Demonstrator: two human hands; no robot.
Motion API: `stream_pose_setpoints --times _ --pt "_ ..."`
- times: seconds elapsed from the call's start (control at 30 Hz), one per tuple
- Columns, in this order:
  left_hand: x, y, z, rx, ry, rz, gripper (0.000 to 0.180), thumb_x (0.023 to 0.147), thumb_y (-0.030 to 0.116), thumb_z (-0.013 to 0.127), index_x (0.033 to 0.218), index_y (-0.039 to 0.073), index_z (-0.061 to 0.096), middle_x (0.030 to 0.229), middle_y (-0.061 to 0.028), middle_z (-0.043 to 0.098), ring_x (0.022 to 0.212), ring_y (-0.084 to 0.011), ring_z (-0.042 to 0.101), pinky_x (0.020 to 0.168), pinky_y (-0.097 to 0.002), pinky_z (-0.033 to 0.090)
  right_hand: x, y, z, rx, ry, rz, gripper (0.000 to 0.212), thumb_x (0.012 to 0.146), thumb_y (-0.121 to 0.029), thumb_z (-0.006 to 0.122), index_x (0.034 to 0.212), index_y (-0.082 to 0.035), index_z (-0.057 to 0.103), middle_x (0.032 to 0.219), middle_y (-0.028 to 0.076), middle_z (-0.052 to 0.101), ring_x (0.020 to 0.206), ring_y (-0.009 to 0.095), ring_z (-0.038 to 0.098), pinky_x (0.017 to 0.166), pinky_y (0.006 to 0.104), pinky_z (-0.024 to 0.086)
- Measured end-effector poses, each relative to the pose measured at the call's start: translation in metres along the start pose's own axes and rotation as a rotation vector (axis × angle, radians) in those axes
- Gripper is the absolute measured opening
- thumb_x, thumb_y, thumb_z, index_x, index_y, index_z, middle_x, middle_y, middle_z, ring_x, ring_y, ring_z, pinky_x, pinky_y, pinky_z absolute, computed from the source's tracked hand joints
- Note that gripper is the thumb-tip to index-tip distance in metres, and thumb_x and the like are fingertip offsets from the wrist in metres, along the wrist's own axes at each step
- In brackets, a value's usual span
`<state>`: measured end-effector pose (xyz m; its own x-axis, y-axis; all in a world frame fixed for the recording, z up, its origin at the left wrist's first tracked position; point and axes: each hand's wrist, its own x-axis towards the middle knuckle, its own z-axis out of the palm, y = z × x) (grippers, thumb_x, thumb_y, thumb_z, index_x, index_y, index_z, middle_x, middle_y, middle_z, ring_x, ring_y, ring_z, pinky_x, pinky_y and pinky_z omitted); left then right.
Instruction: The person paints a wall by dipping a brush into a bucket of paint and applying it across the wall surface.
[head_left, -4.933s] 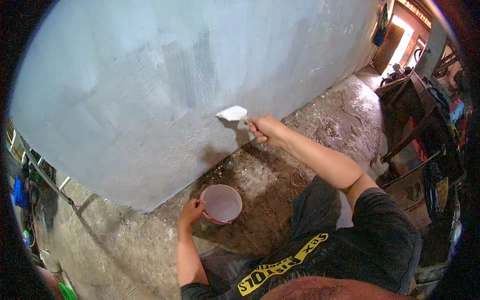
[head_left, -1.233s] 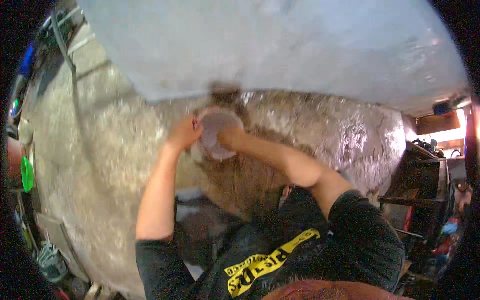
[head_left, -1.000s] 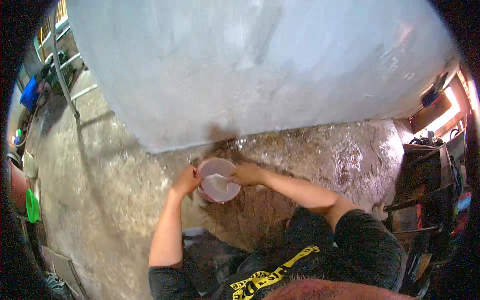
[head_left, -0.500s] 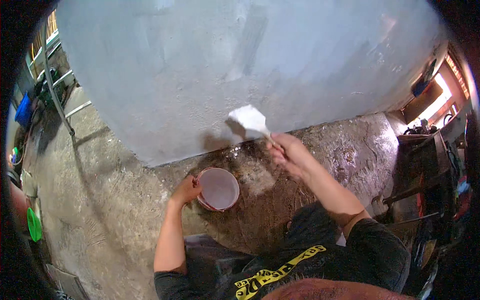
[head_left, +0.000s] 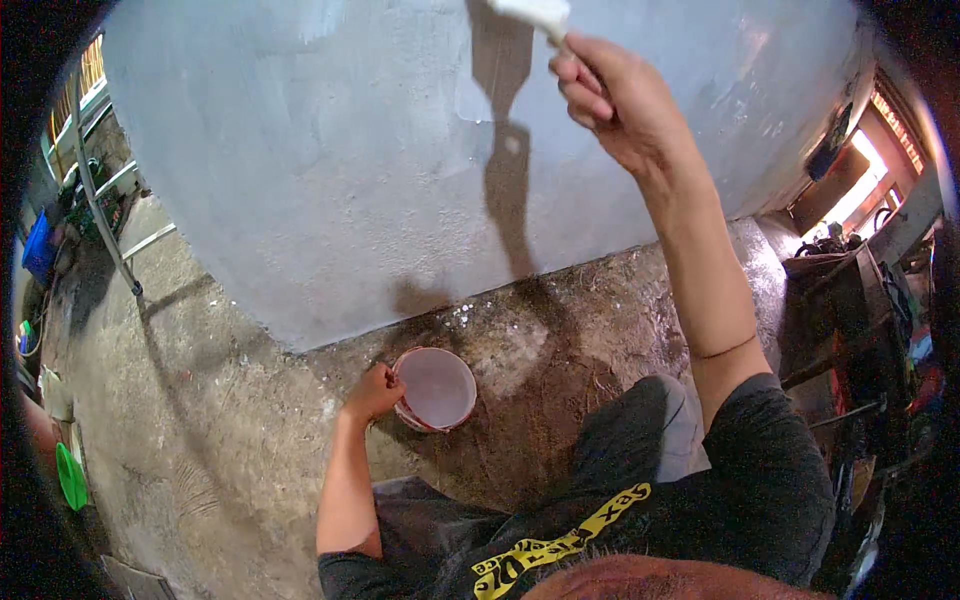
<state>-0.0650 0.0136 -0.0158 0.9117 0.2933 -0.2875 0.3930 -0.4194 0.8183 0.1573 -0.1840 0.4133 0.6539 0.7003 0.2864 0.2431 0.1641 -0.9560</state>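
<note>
My right hand (head_left: 625,100) is raised high in front of the wall (head_left: 380,180), closed round the handle of a wide white paintbrush (head_left: 538,12). The top of the brush runs out of view at the upper edge, and its dark shadow falls on the wall. Low down, my left hand (head_left: 374,392) grips the rim of a bucket (head_left: 437,390) with a reddish edge and whitish-grey paint inside. The bucket is upright, close to the foot of the wall. Grey-blue paint coats the wall, with a rougher, patchy band toward its lower part.
Rough concrete floor (head_left: 230,430) with white paint specks runs along the wall's foot. A metal ladder-like frame (head_left: 105,215) stands at the left, near a blue container (head_left: 38,248) and a green basin (head_left: 71,476). Cluttered wooden furniture (head_left: 850,310) crowds the right side.
My right hand has carried the paintbrush from low on the wall up to the top of the view. My left hand and the bucket have barely moved.
</note>
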Motion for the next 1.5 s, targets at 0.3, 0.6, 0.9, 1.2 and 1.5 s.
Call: stream_pose_setpoints --times 0.3,0.6,0.9,1.2,1.5 --pt "-0.002 0.0 -0.002 -0.047 -0.005 0.039 0.032 0.072 0.027 0.068 0.085 0.002 0.054 0.074 -0.0127 0.059 0.07 -0.0229 0.057 0.063 -0.0358 0.045 -0.05 0.165 0.025 0.052 0.161 0.387 0.024 0.097 -0.029 0.04 0.088 -0.009 0.051 0.059 -0.005 0.045 0.047 0.005 0.038 0.04 0.0203 0.029" --pt "-0.01 0.017 -0.007 0.046 -0.03 0.013 0.034 0.073 0.029 0.067 0.088 0.001 0.055 0.076 -0.0128 0.059 0.071 -0.0224 0.057 0.064 -0.0357 0.046 -0.054 0.128 0.021 -0.003 0.23 0.491 0.024 0.093 -0.016 0.039 0.103 0.001 0.052 0.056 -0.005 0.04 0.041 0.005 0.028 0.035 0.0198 0.024" --pt "-0.006 0.027 -0.011 0.118 -0.079 -0.03 0.043 0.074 0.036 0.066 0.097 0.001 0.055 0.092 -0.0181 0.062 0.086 -0.0274 0.06 0.075 -0.0371 0.047 -0.001 0.041 0.013 0.024 0.136 -0.118 0.028 0.096 -0.028 0.038 0.095 -0.003 0.052 0.057 -0.004 0.04 0.043 0.006 0.031 0.041 0.0227 0.028" --pt "-0.004 0.014 -0.002 -0.002 -0.042 0.017 0.035 0.074 0.028 0.064 0.092 -0.001 0.055 0.081 -0.0152 0.061 0.075 -0.024 0.059 0.068 -0.0368 0.046 -0.096 0.237 0.014 0.264 0.114 0.697 0.03 0.097 -0.031 0.035 0.091 -0.006 0.05 0.054 -0.004 0.039 0.039 0.008 0.03 0.037 0.0237 0.025" --pt "0.0 0.003 -0.001 0.055 -0.057 0.042 0.035 0.077 0.031 0.066 0.091 0.002 0.055 0.085 -0.013 0.061 0.078 -0.0226 0.058 0.069 -0.0366 0.047 -0.024 0.066 0.006 0.159 0.057 0.333 0.027 0.096 -0.025 0.04 0.095 -0.001 0.052 0.057 -0.005 0.042 0.038 0.003 0.027 0.033 0.0172 0.02"
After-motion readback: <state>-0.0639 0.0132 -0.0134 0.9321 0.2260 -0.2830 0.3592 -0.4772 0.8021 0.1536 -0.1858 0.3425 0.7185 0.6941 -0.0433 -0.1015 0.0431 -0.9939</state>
